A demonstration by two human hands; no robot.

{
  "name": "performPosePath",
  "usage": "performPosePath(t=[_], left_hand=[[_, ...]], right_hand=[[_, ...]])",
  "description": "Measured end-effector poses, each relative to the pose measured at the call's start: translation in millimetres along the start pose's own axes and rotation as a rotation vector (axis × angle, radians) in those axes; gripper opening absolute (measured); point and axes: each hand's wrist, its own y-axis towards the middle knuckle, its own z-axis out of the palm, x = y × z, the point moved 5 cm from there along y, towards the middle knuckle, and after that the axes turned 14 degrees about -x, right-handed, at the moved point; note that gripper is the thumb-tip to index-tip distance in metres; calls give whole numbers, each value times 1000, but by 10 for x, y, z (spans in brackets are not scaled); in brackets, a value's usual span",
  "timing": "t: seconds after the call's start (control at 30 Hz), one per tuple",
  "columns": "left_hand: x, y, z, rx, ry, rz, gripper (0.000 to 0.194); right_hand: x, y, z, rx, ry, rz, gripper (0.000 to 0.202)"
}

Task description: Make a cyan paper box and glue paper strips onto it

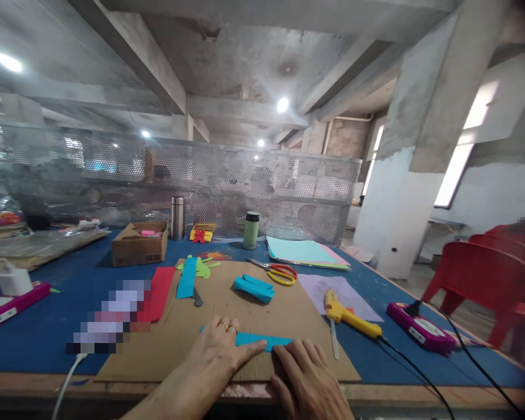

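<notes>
A narrow strip of blue paper (262, 340) lies crosswise near the front of a brown cardboard sheet (240, 315). My left hand (221, 353), with rings on it, grips the strip's left part against the cardboard, thumb stretched along it. At the strip's right end my right hand (308, 373) has its fingers bent over the paper, pressing down. Just beyond rests a folded piece of blue paper (254, 288). To the left, another blue strip (187, 277) overlaps green paper cutouts (206, 267) and a dark grey cutout (197, 298).
Scissors (282, 274) lie behind the folded paper. A yellow glue gun (354, 318) with a cord rests at right, near a purple power strip (420, 328). Red paper (160, 294), a cardboard box (140, 245), a steel flask (178, 219) and a green bottle (251, 230) stand around.
</notes>
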Motion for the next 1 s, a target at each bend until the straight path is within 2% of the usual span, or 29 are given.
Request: performPosePath(t=[0.23,0.4,0.53,0.77,1.0], left_hand=[[-9,122,-225,130,-37,8,54],[-8,129,-216,169,-47,0,54],[3,131,-240,151,-63,-16,52],[-8,196,-339,188,-68,-12,46],[-2,142,-261,113,-64,-13,46]], right_hand=[[25,15,-22,8,28,28,21],[39,36,-38,5,22,11,21],[46,36,-30,17,14,8,22],[57,39,-43,10,22,20,21],[65,52,-60,15,37,65,19]])
